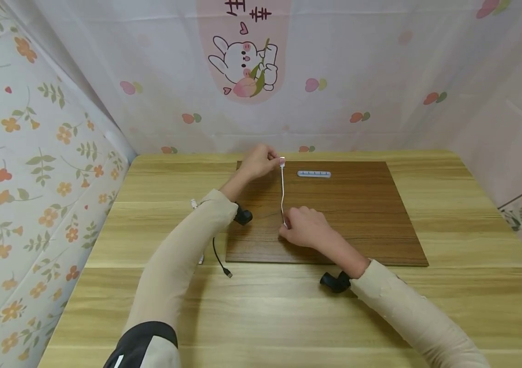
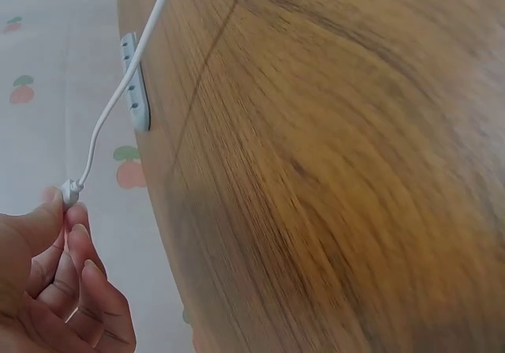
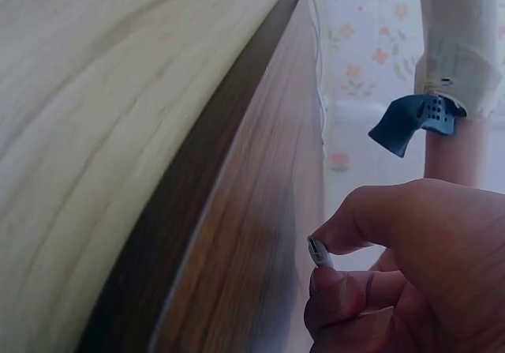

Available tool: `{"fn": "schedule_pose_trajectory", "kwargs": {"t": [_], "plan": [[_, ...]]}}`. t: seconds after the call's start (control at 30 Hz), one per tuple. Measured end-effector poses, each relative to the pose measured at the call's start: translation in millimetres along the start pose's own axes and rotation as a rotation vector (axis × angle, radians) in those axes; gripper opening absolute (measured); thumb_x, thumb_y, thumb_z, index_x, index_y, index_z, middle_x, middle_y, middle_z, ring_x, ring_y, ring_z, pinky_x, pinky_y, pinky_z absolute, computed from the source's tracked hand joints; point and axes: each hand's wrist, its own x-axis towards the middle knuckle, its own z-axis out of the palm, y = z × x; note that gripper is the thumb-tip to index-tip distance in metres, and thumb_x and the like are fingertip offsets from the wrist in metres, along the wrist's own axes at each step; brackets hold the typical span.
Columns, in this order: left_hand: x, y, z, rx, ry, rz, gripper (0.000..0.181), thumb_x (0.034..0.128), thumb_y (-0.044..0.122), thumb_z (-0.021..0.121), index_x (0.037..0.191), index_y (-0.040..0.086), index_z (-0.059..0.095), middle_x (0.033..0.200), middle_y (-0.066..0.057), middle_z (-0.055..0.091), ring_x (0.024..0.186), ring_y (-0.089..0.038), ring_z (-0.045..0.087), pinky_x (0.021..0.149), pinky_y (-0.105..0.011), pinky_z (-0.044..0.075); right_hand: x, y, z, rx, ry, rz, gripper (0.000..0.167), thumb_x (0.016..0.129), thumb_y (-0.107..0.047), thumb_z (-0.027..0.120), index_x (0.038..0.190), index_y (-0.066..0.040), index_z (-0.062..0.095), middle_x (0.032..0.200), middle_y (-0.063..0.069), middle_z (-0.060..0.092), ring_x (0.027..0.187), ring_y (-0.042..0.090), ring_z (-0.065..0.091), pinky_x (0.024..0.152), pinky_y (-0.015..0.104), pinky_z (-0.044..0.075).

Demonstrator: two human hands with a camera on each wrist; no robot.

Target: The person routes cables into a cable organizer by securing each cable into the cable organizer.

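A short white charging cable (image 1: 282,191) runs fairly straight between my two hands above the brown wooden board. At the board's far edge, my left hand (image 1: 260,162) pinches the cable's far plug (image 2: 71,193) between thumb and fingertip. My right hand (image 1: 307,227), nearer to me, holds the other end; its small metal-tipped plug (image 3: 319,251) sticks out between thumb and index finger in the right wrist view. Just right of the far plug, a pale blue slotted cable holder (image 1: 313,174) lies along the back of the board. In the left wrist view, the cable crosses in front of it.
The brown board (image 1: 357,220) lies on a light wooden table (image 1: 270,306). Left of it are a black cable with a USB plug (image 1: 228,273) and a white plug (image 1: 194,204), partly hidden by my left arm. A printed curtain (image 1: 357,61) hangs behind the table.
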Motion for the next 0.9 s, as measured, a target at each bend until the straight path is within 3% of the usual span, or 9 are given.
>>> {"fn": "schedule_pose_trajectory", "kwargs": {"t": [0.4, 0.67, 0.9], "plan": [[25.6, 9.4, 22.1, 0.041, 0.032, -0.033, 0.023, 0.1008, 0.028, 0.068, 0.093, 0.008, 0.075, 0.082, -0.001, 0.067, 0.072, -0.014, 0.053, 0.063, -0.025, 0.04, -0.6, 15, -9, -0.022, 0.053, 0.019, 0.028, 0.09, -0.021, 0.066, 0.066, -0.015, 0.052, 0.058, -0.002, 0.044, 0.051, 0.016, 0.041, 0.043, 0.032, 0.029], [32.7, 10.5, 29.3, 0.025, 0.074, -0.055, 0.022, 0.1007, 0.03, 0.068, 0.096, 0.011, 0.077, 0.083, 0.002, 0.069, 0.075, -0.014, 0.057, 0.067, -0.027, 0.043, -0.4, 22, -12, -0.049, 0.073, 0.051, 0.027, 0.092, -0.021, 0.064, 0.068, -0.015, 0.054, 0.06, 0.0, 0.047, 0.053, 0.018, 0.045, 0.044, 0.034, 0.032], [37.9, 12.9, 40.6, 0.028, 0.11, -0.119, 0.021, 0.0997, 0.032, 0.069, 0.092, 0.015, 0.077, 0.087, 0.004, 0.07, 0.079, -0.014, 0.059, 0.07, -0.03, 0.045, -0.8, 26, -13, -0.065, 0.094, 0.063, 0.028, 0.093, -0.02, 0.063, 0.067, -0.015, 0.054, 0.058, 0.0, 0.047, 0.05, 0.018, 0.044, 0.043, 0.033, 0.032]]}}
